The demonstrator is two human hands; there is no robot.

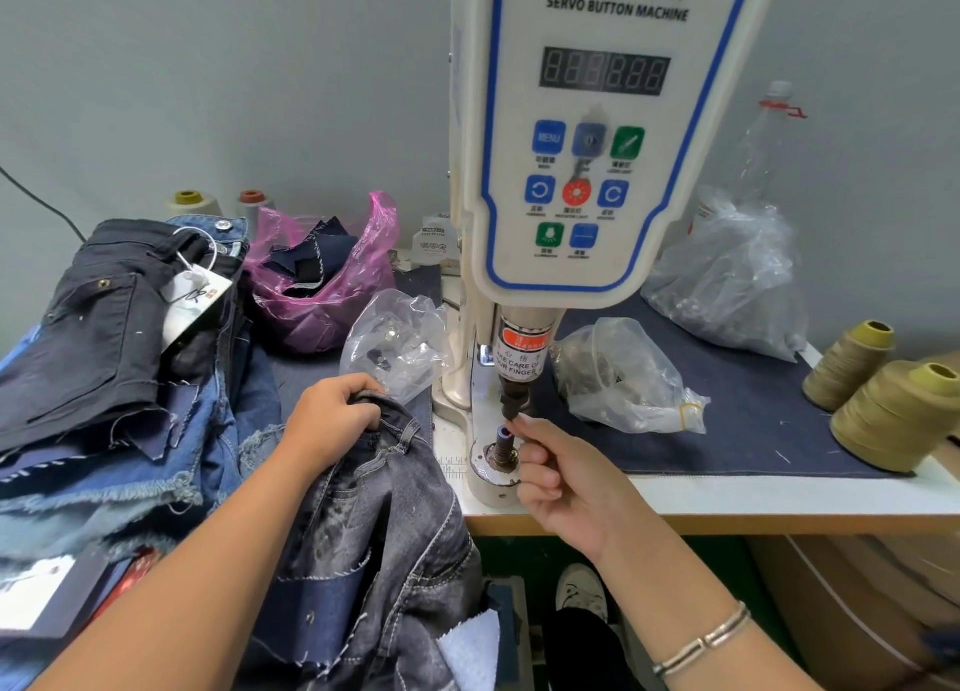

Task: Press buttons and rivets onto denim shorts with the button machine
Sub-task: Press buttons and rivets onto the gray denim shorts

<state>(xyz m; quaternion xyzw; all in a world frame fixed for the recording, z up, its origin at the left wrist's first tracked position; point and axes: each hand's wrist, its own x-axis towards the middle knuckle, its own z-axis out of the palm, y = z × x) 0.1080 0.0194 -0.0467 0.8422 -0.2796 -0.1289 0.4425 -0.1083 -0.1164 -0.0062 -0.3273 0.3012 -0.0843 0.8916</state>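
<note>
Cut off at the top edge: white servo button machine [592, 134], digits on its dark display unreadable. Draped over the table [779, 498] edge left of the machine's base: grey washed denim shorts [384, 529], lighter contrast stitching, lower part running out of view. Left hand [332, 420] curled, gripping the bunched waistband. Right hand [566, 477] with fingertips pinched at the lower die [503, 443], whatever is held hidden. Clear plastic bags [623, 378] beside the post, contents hard to make out.
</note>
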